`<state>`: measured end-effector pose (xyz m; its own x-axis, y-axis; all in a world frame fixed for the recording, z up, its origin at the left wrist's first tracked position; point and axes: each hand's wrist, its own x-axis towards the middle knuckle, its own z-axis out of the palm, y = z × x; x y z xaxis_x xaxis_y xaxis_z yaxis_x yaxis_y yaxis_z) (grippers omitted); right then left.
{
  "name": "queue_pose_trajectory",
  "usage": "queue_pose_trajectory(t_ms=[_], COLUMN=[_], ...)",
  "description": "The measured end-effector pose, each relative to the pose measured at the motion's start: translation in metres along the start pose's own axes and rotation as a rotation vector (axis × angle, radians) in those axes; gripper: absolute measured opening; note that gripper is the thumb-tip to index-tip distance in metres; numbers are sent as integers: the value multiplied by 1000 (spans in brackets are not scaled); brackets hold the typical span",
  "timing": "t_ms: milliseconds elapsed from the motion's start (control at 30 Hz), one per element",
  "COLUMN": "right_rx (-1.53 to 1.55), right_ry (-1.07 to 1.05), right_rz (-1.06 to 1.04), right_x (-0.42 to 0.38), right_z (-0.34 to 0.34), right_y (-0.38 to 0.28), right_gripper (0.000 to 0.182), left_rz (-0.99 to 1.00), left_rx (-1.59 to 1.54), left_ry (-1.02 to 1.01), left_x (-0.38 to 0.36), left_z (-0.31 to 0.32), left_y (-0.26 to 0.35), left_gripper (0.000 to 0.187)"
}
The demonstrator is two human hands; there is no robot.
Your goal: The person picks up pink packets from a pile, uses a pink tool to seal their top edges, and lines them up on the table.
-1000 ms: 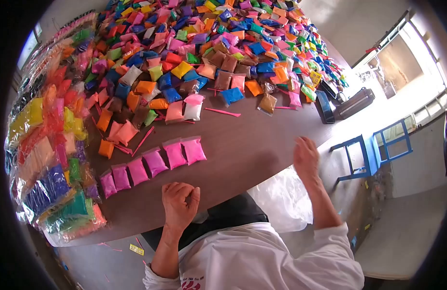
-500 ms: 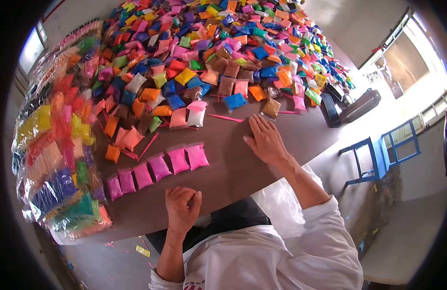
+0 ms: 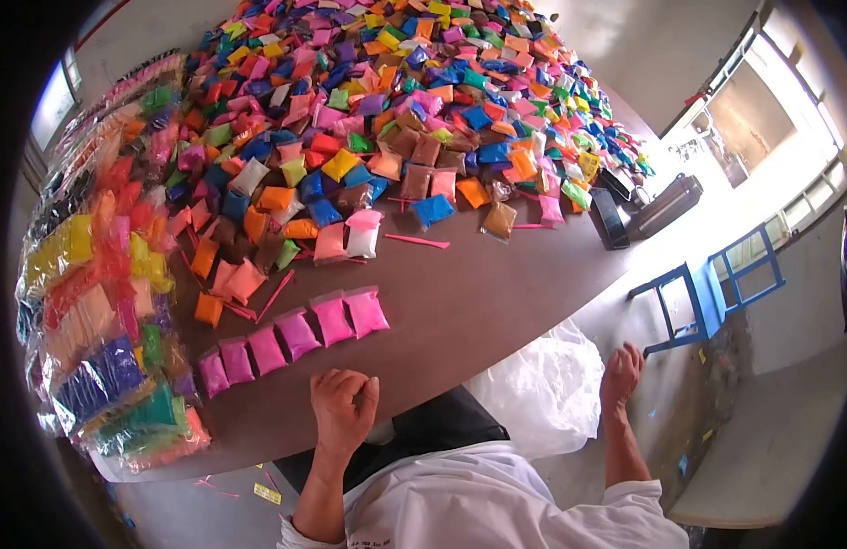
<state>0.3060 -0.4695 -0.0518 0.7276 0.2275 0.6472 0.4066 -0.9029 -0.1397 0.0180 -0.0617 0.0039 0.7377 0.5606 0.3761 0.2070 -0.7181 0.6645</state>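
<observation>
My left hand (image 3: 344, 407) is curled into a loose fist at the table's front edge, with nothing visible in it. Just beyond it lies a slanting row of pink packets (image 3: 297, 335), side by side, apart from the hand. My right hand (image 3: 622, 377) is raised past the table's right edge, its fingers loosely bent and holding nothing that I can see. To its left, below the table edge, hangs a crumpled clear plastic bag (image 3: 556, 389). A brown packet (image 3: 498, 220) and a pink plastic stick (image 3: 417, 241) lie farther back on the table.
A large heap of coloured packets (image 3: 423, 151) covers the back of the dark table (image 3: 460, 302). Clear bags of sorted packets (image 3: 98, 366) are stacked along the left. A dark metal device (image 3: 661, 206) sits at the right edge. A blue chair (image 3: 705, 297) stands on the floor.
My right hand has lifted off the table beside the brown packet and swung right and toward me, past the edge. My left hand stays curled in nearly the same place.
</observation>
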Motion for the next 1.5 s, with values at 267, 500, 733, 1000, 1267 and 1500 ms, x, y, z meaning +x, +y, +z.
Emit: queue_pose_trajectory(t_ms=[267, 500, 733, 1000, 1267, 1500], right_rx=[493, 711, 648, 449, 1035, 1493], right_ry=[73, -175, -188, -592, -475, -1022], right_rz=[-328, -293, -335, -423, -138, 168], right_x=[174, 300, 346, 356, 330, 208], right_z=[88, 194, 253, 278, 207, 93], right_y=[-194, -320, -372, -379, -342, -315], right_gripper=[26, 17, 22, 30, 29, 22], left_rz=[-37, -89, -104, -103, -98, -104], left_rx=[-20, -19, -8, 51, 27, -14], left_ry=[37, 20, 25, 10, 25, -19], left_x=[3, 4, 6, 10, 9, 5], left_z=[1, 1, 1, 4, 4, 0], left_y=[1, 1, 2, 2, 3, 2], left_gripper=[14, 12, 14, 11, 16, 15])
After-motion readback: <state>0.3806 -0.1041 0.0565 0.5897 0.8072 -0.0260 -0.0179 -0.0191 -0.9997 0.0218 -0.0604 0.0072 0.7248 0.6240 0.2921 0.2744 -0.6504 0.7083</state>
